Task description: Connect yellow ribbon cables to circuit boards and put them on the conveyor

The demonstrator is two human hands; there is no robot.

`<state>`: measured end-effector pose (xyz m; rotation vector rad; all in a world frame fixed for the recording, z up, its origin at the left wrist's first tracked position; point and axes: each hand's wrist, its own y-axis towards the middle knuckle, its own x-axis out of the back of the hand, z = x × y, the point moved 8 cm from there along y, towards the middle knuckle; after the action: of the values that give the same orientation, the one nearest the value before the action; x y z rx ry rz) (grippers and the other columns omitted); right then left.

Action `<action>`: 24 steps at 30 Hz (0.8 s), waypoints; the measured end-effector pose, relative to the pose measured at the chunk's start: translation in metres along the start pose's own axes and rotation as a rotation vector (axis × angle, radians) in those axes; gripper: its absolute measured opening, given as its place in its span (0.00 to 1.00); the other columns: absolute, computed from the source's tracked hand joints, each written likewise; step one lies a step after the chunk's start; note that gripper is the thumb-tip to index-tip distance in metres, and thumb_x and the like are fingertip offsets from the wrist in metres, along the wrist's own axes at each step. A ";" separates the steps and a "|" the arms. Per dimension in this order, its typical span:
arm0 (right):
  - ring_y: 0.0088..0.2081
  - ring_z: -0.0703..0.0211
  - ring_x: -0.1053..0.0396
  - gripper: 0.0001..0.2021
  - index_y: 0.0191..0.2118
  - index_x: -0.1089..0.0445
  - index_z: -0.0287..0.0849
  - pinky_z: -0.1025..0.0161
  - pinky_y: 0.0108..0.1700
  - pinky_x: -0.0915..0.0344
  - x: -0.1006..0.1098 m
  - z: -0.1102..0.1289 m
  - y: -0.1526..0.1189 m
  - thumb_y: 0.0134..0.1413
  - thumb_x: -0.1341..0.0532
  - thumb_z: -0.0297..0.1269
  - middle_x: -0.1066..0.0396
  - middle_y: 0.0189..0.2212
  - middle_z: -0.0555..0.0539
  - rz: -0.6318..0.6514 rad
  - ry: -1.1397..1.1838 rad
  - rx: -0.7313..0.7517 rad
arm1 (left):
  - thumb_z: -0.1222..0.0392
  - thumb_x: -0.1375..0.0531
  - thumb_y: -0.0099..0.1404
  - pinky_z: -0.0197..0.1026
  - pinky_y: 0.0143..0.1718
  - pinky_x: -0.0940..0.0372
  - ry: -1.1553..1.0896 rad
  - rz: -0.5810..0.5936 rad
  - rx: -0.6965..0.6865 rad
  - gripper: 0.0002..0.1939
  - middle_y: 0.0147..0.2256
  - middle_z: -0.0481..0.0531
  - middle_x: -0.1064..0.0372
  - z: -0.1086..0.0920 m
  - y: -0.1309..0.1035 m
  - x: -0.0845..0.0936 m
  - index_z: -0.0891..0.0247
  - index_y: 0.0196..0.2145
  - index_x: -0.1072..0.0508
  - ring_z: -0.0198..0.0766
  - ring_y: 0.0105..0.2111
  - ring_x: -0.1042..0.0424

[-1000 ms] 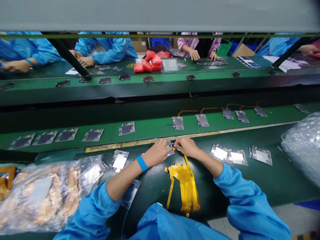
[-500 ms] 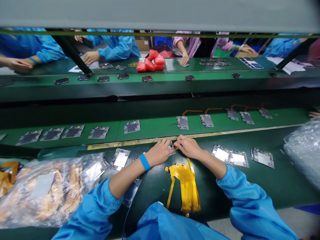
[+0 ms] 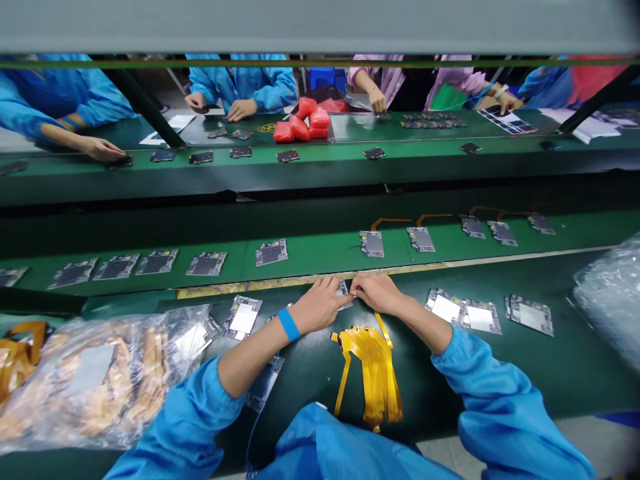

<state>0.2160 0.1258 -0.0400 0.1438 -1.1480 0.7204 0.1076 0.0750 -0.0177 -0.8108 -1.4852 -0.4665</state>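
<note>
In the head view, my left hand (image 3: 323, 305) grips a small circuit board (image 3: 343, 291) against the green bench, its fingers covering most of it. My right hand (image 3: 376, 293) is pinched at the board's right edge on the end of a yellow flex cable (image 3: 384, 329), whose tail hangs below the palm. The fingertips of both hands meet there, so the join between cable and board is hidden. Nearer my body lies a fanned bundle of yellow flex cables (image 3: 373, 377). A blue strap (image 3: 289, 324) circles my left wrist.
Boards with silver plates lie left (image 3: 243, 317) and right (image 3: 480, 316) of my hands. A plastic bag of copper-coloured cables (image 3: 100, 380) is at left, bubble wrap (image 3: 607, 300) at right. Beyond the ledge, a green belt (image 3: 320, 257) carries several boards. Co-workers' hands (image 3: 104, 149) work opposite.
Boards on the near belt have shifted right. A co-worker's hand at far left has reached a board on the far belt. My hands stay nearly in place, the right fingers slightly shifted.
</note>
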 end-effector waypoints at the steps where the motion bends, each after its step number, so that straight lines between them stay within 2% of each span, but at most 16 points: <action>1: 0.44 0.55 0.26 0.07 0.41 0.23 0.44 0.63 0.42 0.39 -0.001 0.000 -0.001 0.68 0.40 0.33 0.22 0.43 0.46 -0.011 -0.003 0.006 | 0.65 0.42 0.68 0.56 0.53 0.38 -0.004 -0.004 0.015 0.27 0.54 0.65 0.37 0.000 -0.001 -0.001 0.57 0.64 0.33 0.58 0.54 0.37; 5: 0.43 0.57 0.27 0.08 0.42 0.26 0.44 0.63 0.44 0.38 0.004 -0.005 -0.014 0.71 0.43 0.34 0.25 0.42 0.46 -0.152 0.066 0.007 | 0.65 0.40 0.63 0.56 0.52 0.36 -0.024 -0.011 0.108 0.29 0.52 0.67 0.35 0.003 -0.002 -0.006 0.64 0.62 0.33 0.57 0.52 0.36; 8: 0.42 0.57 0.28 0.10 0.41 0.29 0.46 0.62 0.45 0.36 0.016 -0.013 -0.032 0.73 0.47 0.37 0.26 0.41 0.47 -0.312 0.190 0.000 | 0.64 0.40 0.62 0.54 0.52 0.36 -0.050 -0.054 0.155 0.31 0.52 0.65 0.34 0.012 0.003 0.002 0.63 0.63 0.35 0.56 0.51 0.35; 10: 0.41 0.56 0.28 0.11 0.40 0.31 0.46 0.61 0.45 0.36 0.025 -0.016 -0.045 0.73 0.48 0.39 0.27 0.40 0.47 -0.399 0.252 -0.001 | 0.62 0.40 0.63 0.54 0.52 0.35 -0.064 -0.138 0.258 0.31 0.54 0.64 0.34 0.031 0.006 0.016 0.61 0.64 0.36 0.55 0.52 0.35; 13: 0.39 0.56 0.29 0.11 0.41 0.31 0.46 0.61 0.43 0.35 0.030 -0.015 -0.061 0.73 0.48 0.41 0.27 0.39 0.46 -0.443 0.302 -0.024 | 0.55 0.39 0.67 0.57 0.58 0.37 -0.040 -0.307 0.502 0.34 0.62 0.69 0.40 0.077 0.004 0.040 0.65 0.68 0.41 0.61 0.60 0.39; 14: 0.37 0.57 0.29 0.11 0.41 0.31 0.45 0.61 0.41 0.36 0.028 -0.012 -0.065 0.73 0.47 0.42 0.27 0.38 0.47 -0.425 0.309 -0.030 | 0.52 0.40 0.69 0.59 0.61 0.40 -0.024 -0.327 0.560 0.35 0.64 0.71 0.43 0.092 0.002 0.043 0.67 0.69 0.42 0.63 0.64 0.43; 16: 0.36 0.58 0.29 0.09 0.41 0.29 0.45 0.63 0.39 0.36 0.017 -0.003 -0.071 0.70 0.42 0.44 0.26 0.37 0.47 -0.337 0.305 -0.025 | 0.51 0.42 0.71 0.60 0.64 0.42 -0.013 -0.273 0.607 0.33 0.66 0.72 0.45 0.118 -0.002 0.038 0.67 0.68 0.40 0.64 0.67 0.45; 19: 0.37 0.58 0.27 0.07 0.41 0.25 0.45 0.64 0.38 0.38 -0.012 0.020 -0.076 0.66 0.37 0.41 0.25 0.36 0.48 -0.116 0.260 0.027 | 0.55 0.43 0.71 0.59 0.64 0.42 0.021 -0.153 0.645 0.29 0.67 0.71 0.45 0.151 -0.015 0.022 0.66 0.67 0.36 0.62 0.68 0.45; 21: 0.38 0.57 0.25 0.06 0.43 0.23 0.46 0.64 0.38 0.38 -0.031 0.034 -0.079 0.67 0.36 0.40 0.23 0.39 0.48 0.004 0.208 0.055 | 0.56 0.42 0.69 0.60 0.64 0.41 0.050 -0.075 0.660 0.31 0.68 0.70 0.44 0.167 -0.024 0.012 0.65 0.67 0.36 0.62 0.67 0.44; 24: 0.41 0.55 0.24 0.11 0.49 0.23 0.46 0.63 0.39 0.37 -0.045 0.048 -0.080 0.65 0.34 0.42 0.23 0.47 0.45 0.073 0.104 0.065 | 0.58 0.41 0.68 0.58 0.60 0.38 0.034 0.028 0.648 0.32 0.65 0.67 0.40 0.180 -0.033 0.000 0.61 0.68 0.36 0.61 0.64 0.39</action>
<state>0.2157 0.0218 -0.0384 0.1186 -1.0353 0.8216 -0.0401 0.1828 -0.0298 -0.3050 -1.4661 0.0358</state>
